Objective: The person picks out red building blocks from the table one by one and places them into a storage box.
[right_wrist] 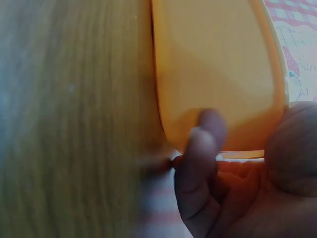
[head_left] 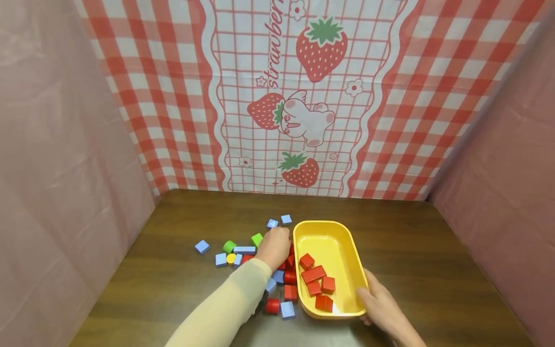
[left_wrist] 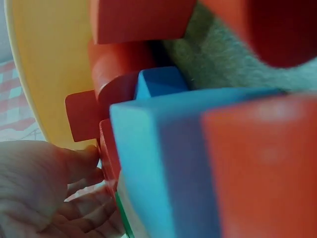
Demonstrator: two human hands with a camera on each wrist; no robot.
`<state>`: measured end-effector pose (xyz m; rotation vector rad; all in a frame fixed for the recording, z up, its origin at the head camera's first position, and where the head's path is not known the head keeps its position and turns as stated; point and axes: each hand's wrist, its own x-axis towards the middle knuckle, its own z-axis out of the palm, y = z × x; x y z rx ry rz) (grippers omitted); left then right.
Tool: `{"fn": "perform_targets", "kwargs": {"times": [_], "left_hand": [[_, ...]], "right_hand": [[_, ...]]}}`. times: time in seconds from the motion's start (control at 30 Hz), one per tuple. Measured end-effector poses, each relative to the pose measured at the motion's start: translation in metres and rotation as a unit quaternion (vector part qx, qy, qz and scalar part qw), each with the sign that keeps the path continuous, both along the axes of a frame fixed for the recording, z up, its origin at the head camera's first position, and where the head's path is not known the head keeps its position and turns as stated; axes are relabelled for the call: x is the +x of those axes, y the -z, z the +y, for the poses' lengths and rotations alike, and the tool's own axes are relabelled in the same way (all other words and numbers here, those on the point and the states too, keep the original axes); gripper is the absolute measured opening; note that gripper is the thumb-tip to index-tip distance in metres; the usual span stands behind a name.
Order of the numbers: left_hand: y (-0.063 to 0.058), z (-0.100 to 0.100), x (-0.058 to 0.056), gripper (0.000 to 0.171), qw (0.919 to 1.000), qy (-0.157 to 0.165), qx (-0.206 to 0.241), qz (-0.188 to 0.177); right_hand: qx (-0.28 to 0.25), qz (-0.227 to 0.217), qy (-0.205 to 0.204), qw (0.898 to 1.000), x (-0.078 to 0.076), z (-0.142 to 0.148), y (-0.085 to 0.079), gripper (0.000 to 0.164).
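Note:
My left hand [head_left: 274,246] reaches into the pile of toy blocks beside the yellow tray's left wall, palm down. In the left wrist view its thumb and bent fingers [left_wrist: 94,210] are right at a red block [left_wrist: 110,153]; I cannot tell if they pinch it. My right hand [head_left: 383,303] grips the near right corner of the yellow tray [head_left: 353,246], thumb over the rim and fingers outside. Several red blocks [head_left: 314,274] lie inside, towards the near left. Red blocks such as a cylinder [head_left: 272,306] lie outside, mixed with blue blocks [head_left: 287,310].
Left of the pile are a green cylinder [head_left: 229,246], a yellow round block [head_left: 231,259] and a loose blue square [head_left: 202,247]. More blue squares [head_left: 286,220] lie behind the hand, near a green block [head_left: 257,239]. A checked strawberry cloth [head_left: 303,120] hangs behind the wooden table [head_left: 416,255].

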<state>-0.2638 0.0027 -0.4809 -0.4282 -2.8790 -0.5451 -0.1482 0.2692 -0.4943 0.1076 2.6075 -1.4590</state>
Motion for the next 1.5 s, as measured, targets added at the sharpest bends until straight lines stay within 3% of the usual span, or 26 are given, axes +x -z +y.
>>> {"fn": "perform_targets", "kwargs": {"times": [0.07, 0.13, 0.23, 0.33, 0.47, 0.57, 0.67, 0.83, 0.97, 1.03, 1.2, 1.5], "left_hand": [[0.001, -0.002, -0.001, 0.01, 0.9995, -0.012, 0.023, -0.019], [0.003, -0.004, -0.002, 0.011, 0.9981, -0.016, 0.048, -0.033], [0.006, -0.008, -0.002, 0.013, 0.9975, -0.001, 0.058, -0.04], [0.006, -0.012, -0.001, 0.01, 0.9975, 0.019, 0.056, -0.04], [0.003, -0.016, -0.001, 0.011, 0.9944, 0.006, 0.09, -0.054], [-0.004, -0.019, 0.002, 0.013, 0.9914, -0.009, 0.127, -0.029], [-0.016, -0.019, 0.013, 0.015, 0.9896, 0.023, 0.141, 0.016], [-0.035, -0.005, 0.049, 0.03, 0.9858, 0.147, 0.079, 0.018], [-0.037, 0.006, 0.073, 0.026, 0.97, 0.243, -0.011, 0.002], [-0.037, 0.01, 0.08, 0.022, 0.9617, 0.27, -0.048, -0.009], [-0.035, 0.016, 0.085, 0.017, 0.9543, 0.286, -0.082, -0.031], [-0.029, 0.018, 0.088, 0.016, 0.9546, 0.285, -0.081, -0.034]], "right_hand": [[0.027, 0.017, -0.005, 0.999, 0.002, 0.0, -0.003, 0.059], [0.084, 0.064, -0.025, 0.994, 0.006, -0.001, -0.006, 0.065], [0.177, 0.112, -0.068, 0.975, 0.014, -0.001, -0.01, 0.063], [0.245, 0.125, -0.115, 0.954, 0.023, -0.001, -0.012, 0.062], [0.253, 0.126, -0.157, 0.946, 0.029, -0.002, -0.011, 0.058], [0.242, 0.147, -0.171, 0.944, 0.03, -0.002, -0.008, 0.042], [0.234, 0.167, -0.179, 0.941, 0.031, -0.001, -0.005, 0.034], [0.229, 0.193, -0.185, 0.936, 0.031, -0.001, -0.004, 0.029], [0.228, 0.204, -0.183, 0.934, 0.031, -0.002, -0.004, 0.027], [0.228, 0.209, -0.183, 0.933, 0.03, -0.002, -0.005, 0.026], [0.219, 0.217, -0.189, 0.932, 0.032, -0.001, -0.004, 0.025], [0.21, 0.213, -0.192, 0.935, 0.035, 0.001, -0.004, 0.022]]}}
